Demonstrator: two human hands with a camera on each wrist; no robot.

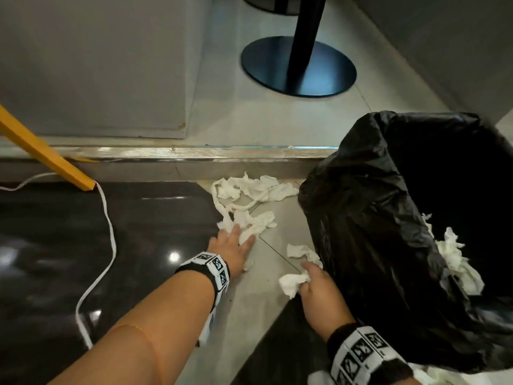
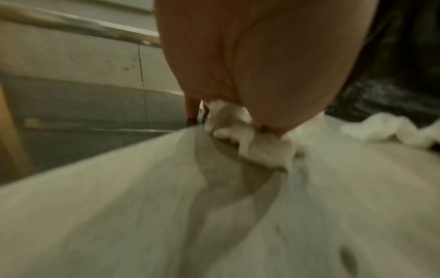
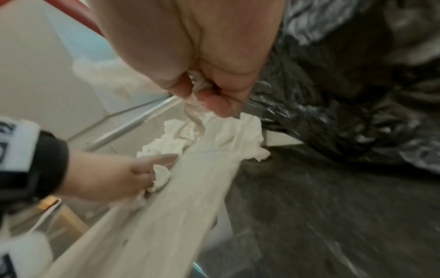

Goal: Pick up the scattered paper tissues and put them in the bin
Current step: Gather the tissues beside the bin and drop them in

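Head view: two hands (image 1: 232, 247), one bin (image 1: 361, 218)

The floor (image 1: 249, 315) is formed of a pale tile strip through the lower centre of the frame, flanked by dark glossy slabs. White tissues (image 1: 249, 190) are strewn at centre, close against a metal-edged step (image 1: 194, 152). A bag-lined bin (image 1: 361, 232) is stood at right. At left a white cable (image 1: 109, 232) is trailed past what seems a yellow leg (image 1: 69, 173). A round black base (image 1: 298, 66) is set at top centre, above the step.

L grip (image 1: 231, 245): arm ext., fngrs curled | R grip (image 1: 316, 284): fisted, pinching
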